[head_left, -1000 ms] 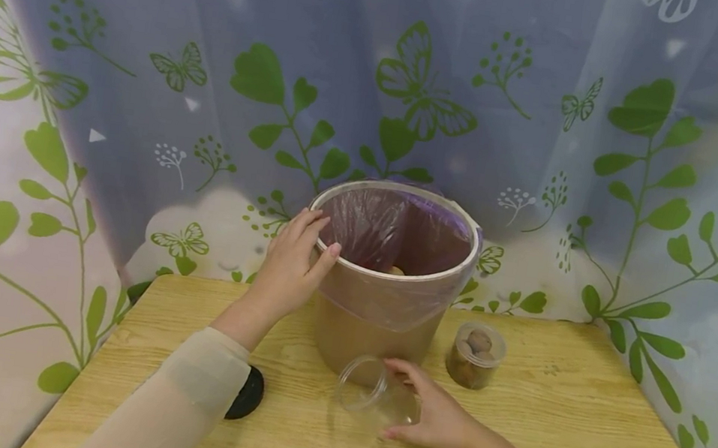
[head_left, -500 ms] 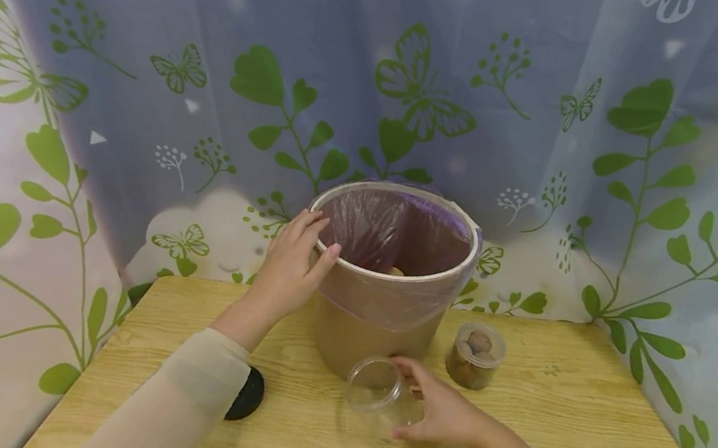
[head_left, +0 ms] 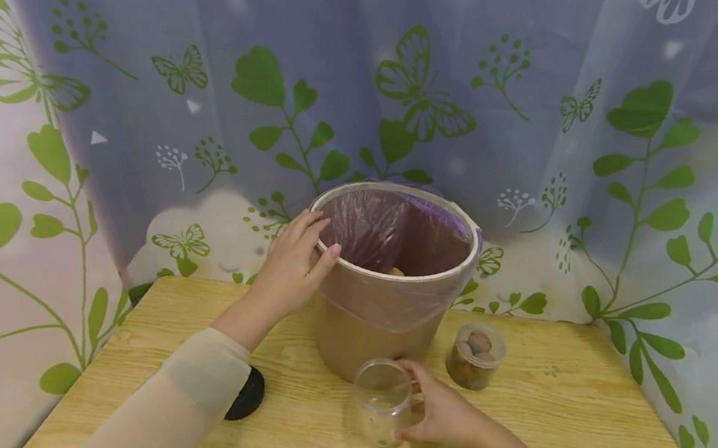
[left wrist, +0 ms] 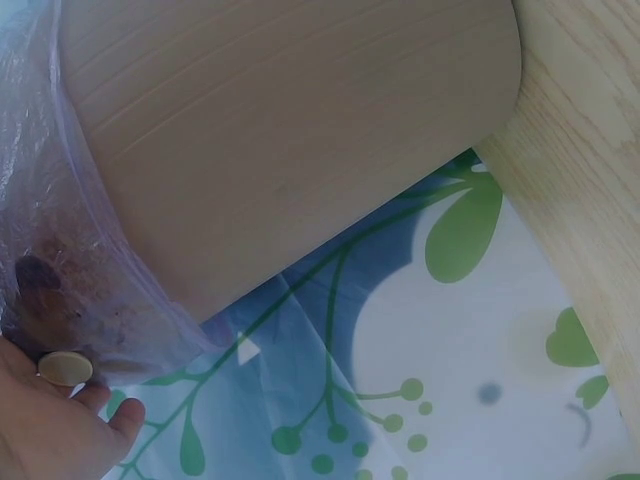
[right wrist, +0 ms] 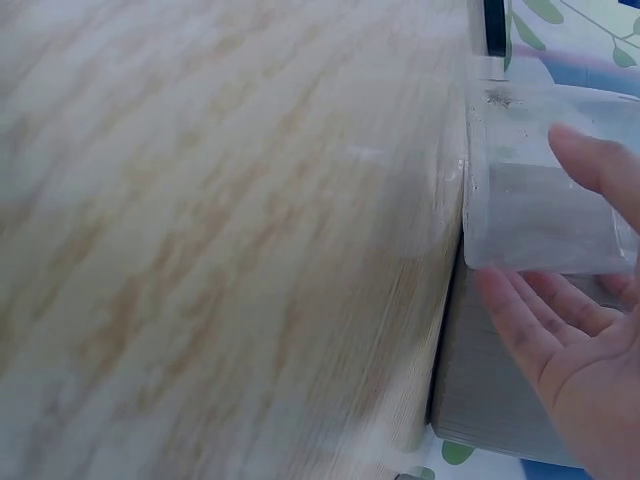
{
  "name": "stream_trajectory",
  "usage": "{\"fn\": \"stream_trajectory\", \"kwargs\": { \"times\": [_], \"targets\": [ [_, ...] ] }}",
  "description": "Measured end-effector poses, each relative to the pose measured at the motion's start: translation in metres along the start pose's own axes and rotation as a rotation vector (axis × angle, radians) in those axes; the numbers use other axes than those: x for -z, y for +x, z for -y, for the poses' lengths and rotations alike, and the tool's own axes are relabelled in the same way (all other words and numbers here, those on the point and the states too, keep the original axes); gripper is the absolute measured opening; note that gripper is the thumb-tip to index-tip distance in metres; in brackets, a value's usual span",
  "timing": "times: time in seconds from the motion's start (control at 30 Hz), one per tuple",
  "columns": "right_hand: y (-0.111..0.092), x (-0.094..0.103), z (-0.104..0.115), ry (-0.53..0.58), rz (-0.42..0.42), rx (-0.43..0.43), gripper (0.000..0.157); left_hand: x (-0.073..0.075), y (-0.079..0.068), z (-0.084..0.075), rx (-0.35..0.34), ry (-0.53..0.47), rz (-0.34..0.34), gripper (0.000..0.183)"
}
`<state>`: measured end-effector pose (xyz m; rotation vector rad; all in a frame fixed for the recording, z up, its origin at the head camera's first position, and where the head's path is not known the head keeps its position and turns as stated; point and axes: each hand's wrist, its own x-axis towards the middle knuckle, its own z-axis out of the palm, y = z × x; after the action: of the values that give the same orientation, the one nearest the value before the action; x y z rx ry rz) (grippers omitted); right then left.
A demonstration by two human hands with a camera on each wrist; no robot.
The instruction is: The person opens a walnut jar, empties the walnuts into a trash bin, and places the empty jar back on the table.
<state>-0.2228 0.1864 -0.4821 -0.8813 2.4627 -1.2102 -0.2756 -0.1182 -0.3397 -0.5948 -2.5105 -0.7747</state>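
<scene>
A tan trash can [head_left: 371,339] lined with a thin purple bag stands mid-table. My left hand [head_left: 294,261] holds its white rim at the left side, thumb along the front of the rim; the wrist view shows only part of this hand [left wrist: 60,430]. Pinched between the right hand's [head_left: 443,413] thumb and fingers is a clear plastic jar [head_left: 381,408] with its open mouth up. In the right wrist view the jar [right wrist: 540,220] has its bottom right at the tabletop, and small dark specks show near the bottom. Inside the can, a small yellowish thing [head_left: 397,271] peeks out.
To the right of the can stands a clear tub of walnuts [head_left: 476,357]. A black round lid [head_left: 248,395] lies partly under the left sleeve. Behind the wooden table [head_left: 553,401] hangs a curtain [head_left: 333,9] printed with leaves and butterflies.
My right hand has turned the clear jar from lying tilted towards the left to mouth up, shifting it slightly right. The left hand stays on the trash can's rim.
</scene>
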Motion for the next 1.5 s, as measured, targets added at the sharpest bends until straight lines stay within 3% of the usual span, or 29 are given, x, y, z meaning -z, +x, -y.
{"fn": "stream_trajectory", "kwargs": {
  "times": [0.3,1.5],
  "targets": [
    [0.0000,0.0004,-0.0017,0.098,0.017,0.017,0.095,0.0011,-0.0005,-0.0017,0.002,0.000,-0.002,0.077],
    [0.0063,-0.0055,-0.0001,0.119,-0.002,0.002,0.087,0.0003,-0.0006,-0.0009,-0.017,-0.007,-0.017,0.078]
  ]
}}
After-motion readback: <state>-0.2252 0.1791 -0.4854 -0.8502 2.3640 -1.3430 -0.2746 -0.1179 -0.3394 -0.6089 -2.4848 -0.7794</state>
